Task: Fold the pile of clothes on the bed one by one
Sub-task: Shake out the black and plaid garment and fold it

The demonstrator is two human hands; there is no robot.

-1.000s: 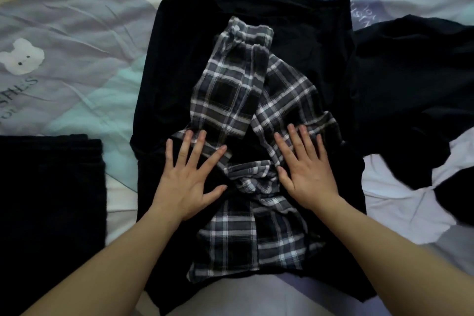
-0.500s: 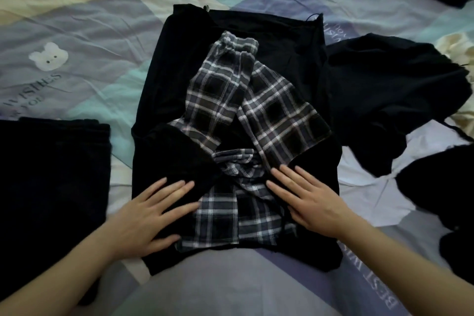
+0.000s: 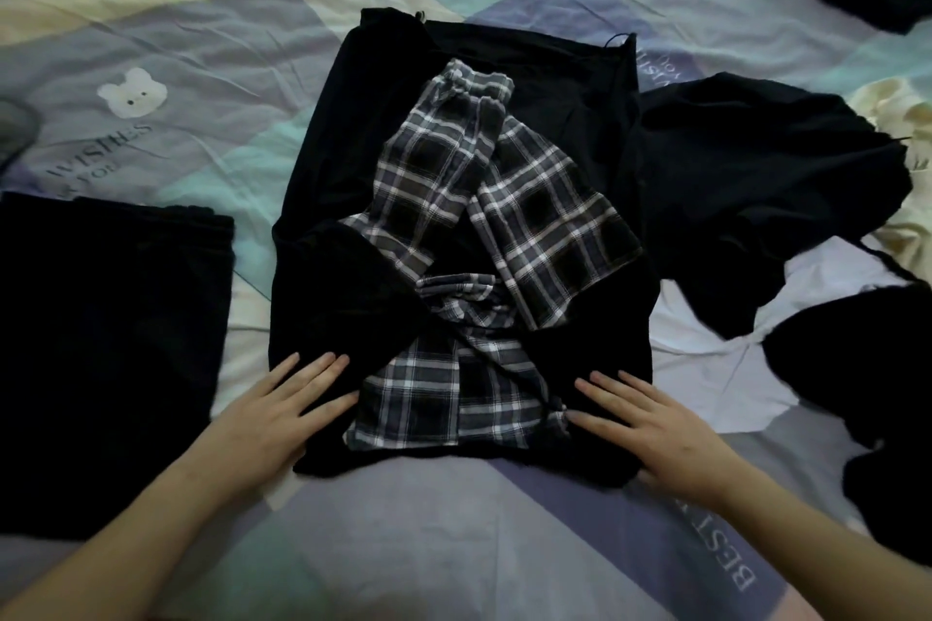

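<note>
**A:** Head view, the only one I have. What do you see?

**B:** A black garment lies spread in the middle of the bed, with plaid sleeves crossed over its front. My left hand rests flat on its near left corner, my right hand flat on its near right corner. The fingers of both are straight and slightly apart, gripping nothing.

**A:** What has changed?

**B:** A second ago both hands pressed the plaid near the middle; they have since slid down and outward to the bottom hem. I read that as the smoothing being done and the hem being next to lift and fold upward.

**A:** And the rest?

**B:** A folded dark piece sits to the left. Loose black clothes and something cream-coloured wait on the right, so plenty remains.
</note>
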